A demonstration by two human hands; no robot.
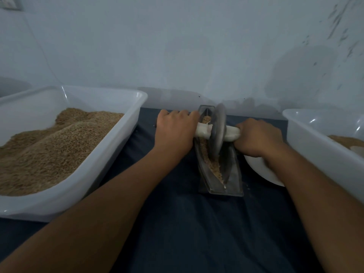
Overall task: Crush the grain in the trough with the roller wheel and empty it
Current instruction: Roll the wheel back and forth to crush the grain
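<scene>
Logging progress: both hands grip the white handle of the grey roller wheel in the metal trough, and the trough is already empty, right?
Not empty: the head view shows tan grain in the metal trough. Left hand and right hand do grip the grey roller wheel.

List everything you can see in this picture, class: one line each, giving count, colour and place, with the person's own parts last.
trough: one, grey metal, centre of the cloth, running away from the viewer.
wheel: one, grey metal disc, standing in the trough.
handle: one, white-wrapped, through the wheel, sticking out both sides.
grain: tan, along the trough bottom.
left tub: one, white plastic, left side, heaped with tan grain.
right tub: one, white plastic, right edge, a little tan grain inside.
bowl: one, white, between trough and right tub, partly hidden.
cloth: one, dark blue, covering the table.
wall: pale, behind.
left hand: grip on the handle's left end.
right hand: grip on the handle's right end.
</scene>
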